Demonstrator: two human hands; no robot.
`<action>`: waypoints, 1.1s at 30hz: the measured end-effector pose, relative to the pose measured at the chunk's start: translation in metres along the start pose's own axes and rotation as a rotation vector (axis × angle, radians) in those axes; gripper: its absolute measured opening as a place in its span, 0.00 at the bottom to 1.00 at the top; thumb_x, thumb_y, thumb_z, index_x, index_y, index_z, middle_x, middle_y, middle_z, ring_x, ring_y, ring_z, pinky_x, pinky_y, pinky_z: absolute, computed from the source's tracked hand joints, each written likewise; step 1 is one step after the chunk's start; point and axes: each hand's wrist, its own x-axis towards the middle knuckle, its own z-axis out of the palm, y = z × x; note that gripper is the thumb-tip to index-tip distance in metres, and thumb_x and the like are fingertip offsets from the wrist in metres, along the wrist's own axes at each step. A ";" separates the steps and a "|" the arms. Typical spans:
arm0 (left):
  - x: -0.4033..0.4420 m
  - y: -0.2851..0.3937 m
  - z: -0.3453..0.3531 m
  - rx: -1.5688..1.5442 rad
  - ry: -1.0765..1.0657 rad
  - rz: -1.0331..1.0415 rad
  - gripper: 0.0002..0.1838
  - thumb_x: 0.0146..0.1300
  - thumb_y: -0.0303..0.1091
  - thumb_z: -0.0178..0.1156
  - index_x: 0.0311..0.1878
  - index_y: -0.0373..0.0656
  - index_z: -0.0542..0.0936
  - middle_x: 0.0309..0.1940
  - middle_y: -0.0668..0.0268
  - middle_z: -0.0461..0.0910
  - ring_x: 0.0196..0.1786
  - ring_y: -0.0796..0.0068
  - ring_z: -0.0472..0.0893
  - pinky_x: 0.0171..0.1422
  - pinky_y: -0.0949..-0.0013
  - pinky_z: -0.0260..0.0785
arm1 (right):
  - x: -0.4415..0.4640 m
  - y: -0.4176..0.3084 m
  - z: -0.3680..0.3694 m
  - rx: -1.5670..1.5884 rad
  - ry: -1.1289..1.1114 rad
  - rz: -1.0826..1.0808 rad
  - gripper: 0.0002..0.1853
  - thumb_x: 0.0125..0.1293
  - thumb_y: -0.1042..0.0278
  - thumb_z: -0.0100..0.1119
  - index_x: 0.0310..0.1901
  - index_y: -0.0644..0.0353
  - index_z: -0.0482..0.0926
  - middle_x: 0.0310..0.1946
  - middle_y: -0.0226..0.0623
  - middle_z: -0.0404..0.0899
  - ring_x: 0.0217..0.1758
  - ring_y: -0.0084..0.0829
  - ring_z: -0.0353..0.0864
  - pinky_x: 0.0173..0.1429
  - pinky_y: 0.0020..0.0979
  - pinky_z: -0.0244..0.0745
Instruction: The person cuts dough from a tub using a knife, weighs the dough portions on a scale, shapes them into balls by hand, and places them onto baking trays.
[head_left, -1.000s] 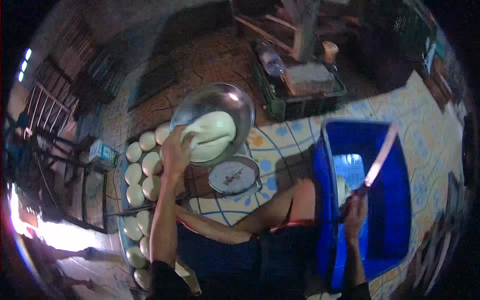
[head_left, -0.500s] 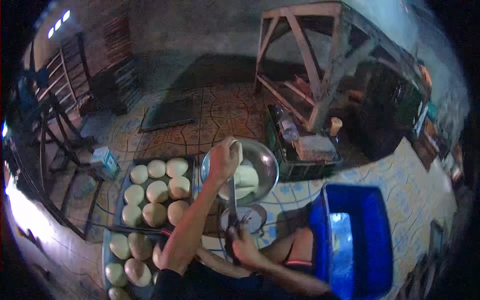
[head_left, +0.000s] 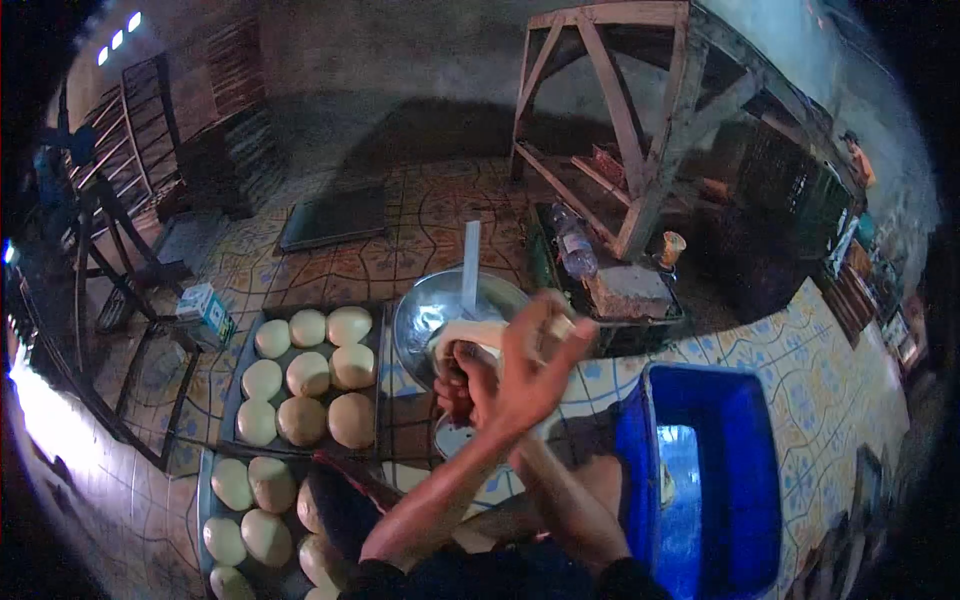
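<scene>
My right hand [head_left: 472, 385] is closed around the handle of a long knife [head_left: 471, 265], whose pale blade stands upright above the steel bowl [head_left: 415, 312]. My left hand [head_left: 535, 365] is just to its right, its wrist crossing over my right forearm. Its fingers curl around pale dough [head_left: 475, 332], which stretches leftward over the bowl, behind my right hand. The hands hide much of the bowl's inside. Below them, a round white dish [head_left: 450, 440] is partly covered by my forearms.
Round dough balls [head_left: 308, 373] fill two dark trays [head_left: 236, 400] at left. A blue tub [head_left: 775, 470] stands at right. Behind the bowl are a crate [head_left: 625, 340] with a bottle [head_left: 575, 245] and block [head_left: 630, 290], and a wooden frame [head_left: 610, 90]. A small carton [head_left: 203, 312] sits at left.
The knife came left from the tub to the bowl and now points up. My left hand lifted dough, then moved right across my right wrist. The view tilted up.
</scene>
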 end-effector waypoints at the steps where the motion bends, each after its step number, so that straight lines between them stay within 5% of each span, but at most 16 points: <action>1: -0.003 0.001 0.008 0.019 -0.045 0.021 0.16 0.57 0.39 0.63 0.25 0.39 0.69 0.19 0.73 0.65 0.25 0.83 0.63 0.30 0.72 0.57 | -0.007 -0.012 0.019 0.001 -0.032 -0.045 0.15 0.65 0.52 0.54 0.40 0.56 0.70 0.19 0.26 0.63 0.14 0.18 0.53 0.18 0.22 0.47; 5: -0.006 0.014 0.033 0.053 -0.126 0.378 0.20 0.52 0.32 0.66 0.14 0.41 0.64 0.11 0.68 0.59 0.17 0.76 0.59 0.24 0.68 0.50 | -0.015 -0.032 0.033 0.020 -0.104 -0.163 0.19 0.67 0.53 0.51 0.52 0.57 0.69 0.21 0.26 0.65 0.14 0.15 0.53 0.17 0.20 0.49; 9: -0.017 0.017 0.052 -0.028 -0.216 0.468 0.21 0.47 0.27 0.67 0.11 0.44 0.63 0.11 0.65 0.61 0.16 0.72 0.62 0.23 0.67 0.49 | -0.008 -0.047 0.026 0.134 -0.374 -0.088 0.23 0.67 0.52 0.50 0.60 0.55 0.66 0.23 0.27 0.68 0.15 0.14 0.54 0.16 0.18 0.50; 10: -0.015 0.012 0.051 -0.047 -0.163 0.454 0.20 0.48 0.27 0.67 0.13 0.44 0.64 0.12 0.66 0.63 0.17 0.74 0.63 0.23 0.68 0.51 | -0.007 -0.047 0.030 0.183 -0.474 -0.073 0.24 0.67 0.52 0.50 0.60 0.55 0.66 0.23 0.27 0.68 0.15 0.14 0.54 0.16 0.18 0.50; 11: -0.010 0.009 0.048 -0.068 -0.112 0.438 0.18 0.48 0.27 0.67 0.14 0.43 0.65 0.13 0.67 0.64 0.17 0.75 0.63 0.24 0.68 0.53 | -0.015 -0.044 0.034 -0.002 -0.167 -0.100 0.23 0.67 0.51 0.51 0.57 0.56 0.67 0.22 0.27 0.68 0.15 0.15 0.54 0.16 0.19 0.50; 12: -0.002 0.006 0.046 -0.089 -0.063 0.425 0.17 0.49 0.27 0.67 0.16 0.43 0.67 0.14 0.68 0.66 0.18 0.77 0.64 0.24 0.69 0.54 | -0.018 -0.044 0.031 -0.025 -0.147 -0.049 0.22 0.67 0.51 0.50 0.56 0.56 0.67 0.22 0.27 0.68 0.15 0.15 0.55 0.16 0.19 0.51; 14: 0.032 0.002 0.042 -0.239 0.364 0.234 0.13 0.51 0.29 0.67 0.23 0.43 0.70 0.19 0.71 0.68 0.21 0.81 0.66 0.25 0.72 0.59 | -0.025 -0.041 0.027 -0.088 -0.086 0.029 0.20 0.67 0.52 0.50 0.53 0.56 0.68 0.22 0.27 0.68 0.15 0.16 0.57 0.17 0.20 0.52; 17: 0.109 0.032 -0.025 -0.219 0.206 -0.121 0.14 0.56 0.40 0.64 0.32 0.42 0.71 0.23 0.71 0.70 0.24 0.82 0.70 0.27 0.76 0.63 | -0.059 -0.035 0.025 -0.245 0.094 0.082 0.15 0.69 0.56 0.49 0.48 0.57 0.70 0.19 0.28 0.67 0.16 0.19 0.60 0.18 0.23 0.54; 21: 0.155 0.019 -0.065 0.041 -0.034 -0.014 0.27 0.50 0.51 0.68 0.42 0.41 0.70 0.31 0.63 0.71 0.32 0.74 0.75 0.35 0.68 0.69 | -0.098 -0.032 0.015 -0.282 0.235 -0.064 0.12 0.68 0.59 0.49 0.43 0.59 0.71 0.15 0.29 0.66 0.16 0.22 0.63 0.18 0.25 0.55; 24: 0.137 -0.021 -0.102 0.812 -0.322 0.311 0.42 0.43 0.56 0.70 0.54 0.36 0.64 0.40 0.53 0.70 0.46 0.60 0.75 0.46 0.56 0.70 | -0.116 -0.034 0.001 -0.259 0.231 -0.130 0.14 0.66 0.58 0.54 0.45 0.59 0.70 0.18 0.30 0.69 0.17 0.24 0.69 0.20 0.27 0.65; 27: 0.071 -0.034 -0.115 1.436 -0.581 0.205 0.54 0.34 0.51 0.75 0.63 0.42 0.56 0.50 0.48 0.70 0.50 0.51 0.74 0.55 0.53 0.68 | -0.125 -0.035 -0.001 -0.318 0.332 -0.225 0.13 0.66 0.58 0.54 0.44 0.59 0.72 0.18 0.30 0.69 0.16 0.23 0.68 0.19 0.25 0.65; 30: 0.053 -0.057 -0.144 1.575 -0.996 0.017 0.44 0.35 0.49 0.72 0.59 0.44 0.67 0.43 0.45 0.77 0.48 0.50 0.77 0.49 0.55 0.70 | -0.130 -0.031 -0.004 -0.348 0.382 -0.280 0.13 0.68 0.60 0.51 0.47 0.59 0.72 0.16 0.30 0.69 0.13 0.20 0.64 0.17 0.24 0.58; 33: 0.050 -0.067 -0.144 1.642 -1.043 -0.311 0.23 0.39 0.38 0.67 0.41 0.37 0.80 0.31 0.51 0.81 0.41 0.56 0.81 0.43 0.55 0.72 | -0.130 -0.031 -0.013 -0.405 0.407 -0.285 0.13 0.68 0.60 0.51 0.47 0.59 0.72 0.16 0.29 0.69 0.13 0.20 0.64 0.17 0.24 0.59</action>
